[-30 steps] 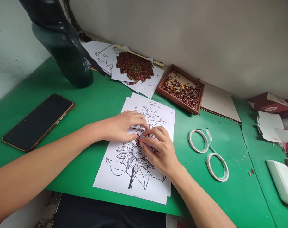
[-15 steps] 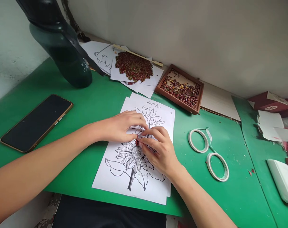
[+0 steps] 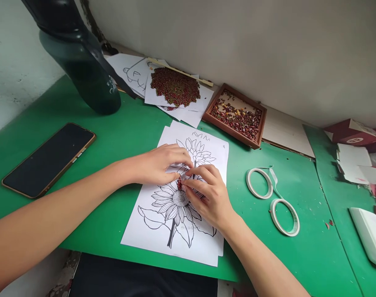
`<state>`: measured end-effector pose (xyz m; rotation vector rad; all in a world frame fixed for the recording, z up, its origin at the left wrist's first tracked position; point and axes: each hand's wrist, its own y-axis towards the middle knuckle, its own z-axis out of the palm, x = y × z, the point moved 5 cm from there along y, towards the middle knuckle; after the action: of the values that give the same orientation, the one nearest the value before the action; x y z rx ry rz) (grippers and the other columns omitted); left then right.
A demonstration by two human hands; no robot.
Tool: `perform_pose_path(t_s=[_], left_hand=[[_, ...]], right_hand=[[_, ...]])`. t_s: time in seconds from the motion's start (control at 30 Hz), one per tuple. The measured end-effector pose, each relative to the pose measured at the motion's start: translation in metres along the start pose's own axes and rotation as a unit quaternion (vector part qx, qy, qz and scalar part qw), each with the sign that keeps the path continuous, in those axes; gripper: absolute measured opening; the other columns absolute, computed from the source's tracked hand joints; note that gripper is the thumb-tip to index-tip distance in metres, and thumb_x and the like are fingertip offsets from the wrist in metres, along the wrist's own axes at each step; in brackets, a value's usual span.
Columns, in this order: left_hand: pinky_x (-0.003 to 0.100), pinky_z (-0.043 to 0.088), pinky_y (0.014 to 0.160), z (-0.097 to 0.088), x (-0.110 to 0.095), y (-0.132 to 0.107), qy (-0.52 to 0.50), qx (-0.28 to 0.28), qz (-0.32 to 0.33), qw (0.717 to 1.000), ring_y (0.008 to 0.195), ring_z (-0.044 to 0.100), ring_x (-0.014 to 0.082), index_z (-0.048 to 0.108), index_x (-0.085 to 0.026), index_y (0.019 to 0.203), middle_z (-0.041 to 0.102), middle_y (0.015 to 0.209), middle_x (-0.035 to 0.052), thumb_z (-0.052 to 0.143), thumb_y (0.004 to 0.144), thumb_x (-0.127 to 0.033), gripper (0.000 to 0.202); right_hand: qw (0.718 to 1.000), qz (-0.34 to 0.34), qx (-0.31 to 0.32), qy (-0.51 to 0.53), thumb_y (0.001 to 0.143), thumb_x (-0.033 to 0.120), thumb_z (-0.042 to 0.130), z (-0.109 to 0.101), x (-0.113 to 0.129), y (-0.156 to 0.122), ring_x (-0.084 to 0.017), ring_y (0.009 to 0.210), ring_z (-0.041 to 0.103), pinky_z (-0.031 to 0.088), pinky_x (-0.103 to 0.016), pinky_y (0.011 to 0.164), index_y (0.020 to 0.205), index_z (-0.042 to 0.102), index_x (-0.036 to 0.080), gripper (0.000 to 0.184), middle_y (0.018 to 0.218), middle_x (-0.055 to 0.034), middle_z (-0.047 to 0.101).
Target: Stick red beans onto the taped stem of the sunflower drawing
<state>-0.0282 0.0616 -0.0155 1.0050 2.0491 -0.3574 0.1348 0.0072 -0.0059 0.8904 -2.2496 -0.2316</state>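
A white sheet with a line-drawn sunflower (image 3: pixel 157 243) lies in front of me on the table. Several small red beans (image 3: pixel 179 182) form a short row on a petal above the flower's round centre. My left hand (image 3: pixel 163 163) rests on the paper left of and above the beans, thumb and fingers apart, the thumb tip beside them. From the right, my right hand (image 3: pixel 208 192) reaches in, its thumb and index finger pinched close against the beans. Whatever lies between those fingertips is too small to make out. Both hands cover part of the drawing.
A wooden tray (image 3: pixel 232 131) of mixed beans and papers bearing a bean pile (image 3: pixel 175 87) lie along the wall. Two tape rolls (image 3: pixel 284 217) are at right, a phone (image 3: pixel 48 161) and dark bottle (image 3: pixel 98 90) at left. A white box (image 3: pixel 367 235) sits far right.
Both hands hold nearly the same pose over the petal. The whole view has shifted very slightly; nothing else visibly differs.
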Motion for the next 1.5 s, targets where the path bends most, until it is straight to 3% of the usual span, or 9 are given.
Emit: perform_pose_path(t_s=[0.37,0.57,0.9,1.1,1.5], left_hand=[[0.041,0.043,0.108,-0.0012,-0.0019,-0.0003,0.001,0.006,-0.005,1.000,0.120,0.059,0.0238,0.066,-0.026,0.123,0.069,0.125,0.0041,0.060,0.088,-0.007,0.041],[0.041,0.043,0.107,-0.0003,-0.0027,0.0001,0.006,0.010,-0.008,1.000,0.121,0.059,0.0248,0.067,-0.026,0.123,0.068,0.126,0.0039,0.069,0.090,-0.019,0.034],[0.042,0.043,0.106,0.0005,-0.0020,-0.0014,0.022,0.014,-0.009,1.000,0.121,0.059,0.0249,0.067,-0.027,0.124,0.067,0.127,0.0043,0.067,0.093,-0.024,0.031],[0.042,0.043,0.107,0.0022,-0.0028,-0.0025,0.037,0.008,-0.028,0.999,0.122,0.058,0.0249,0.068,-0.028,0.123,0.066,0.130,0.0032,0.071,0.093,-0.032,0.031],[0.041,0.043,0.106,0.0034,-0.0035,-0.0021,0.049,0.013,-0.030,0.998,0.123,0.057,0.0243,0.068,-0.028,0.122,0.065,0.131,0.0025,0.069,0.096,-0.034,0.027]], right_hand=[[1.000,-0.003,0.000,0.008,0.094,0.013,0.067,0.0000,-0.0012,0.0012,-0.025,0.102,0.059,0.055,-0.048,0.088,0.101,0.074,0.028,0.019,0.112,-0.0044,0.075],[1.000,0.003,-0.011,0.024,0.093,0.012,0.068,-0.0017,-0.0034,-0.0014,-0.024,0.101,0.060,0.055,-0.047,0.088,0.100,0.074,0.027,0.017,0.110,-0.0048,0.074],[1.000,0.001,0.003,0.025,0.094,0.012,0.068,0.0004,-0.0033,0.0003,-0.025,0.103,0.059,0.054,-0.048,0.090,0.099,0.075,0.026,0.017,0.113,-0.0056,0.073],[0.999,0.013,-0.031,0.033,0.093,0.011,0.068,-0.0028,-0.0047,-0.0010,-0.024,0.099,0.061,0.054,-0.047,0.086,0.100,0.074,0.025,0.017,0.108,-0.0058,0.073],[0.998,0.022,-0.043,0.039,0.093,0.011,0.067,-0.0044,-0.0048,-0.0011,-0.024,0.096,0.062,0.054,-0.045,0.084,0.098,0.074,0.025,0.016,0.105,-0.0055,0.073]])
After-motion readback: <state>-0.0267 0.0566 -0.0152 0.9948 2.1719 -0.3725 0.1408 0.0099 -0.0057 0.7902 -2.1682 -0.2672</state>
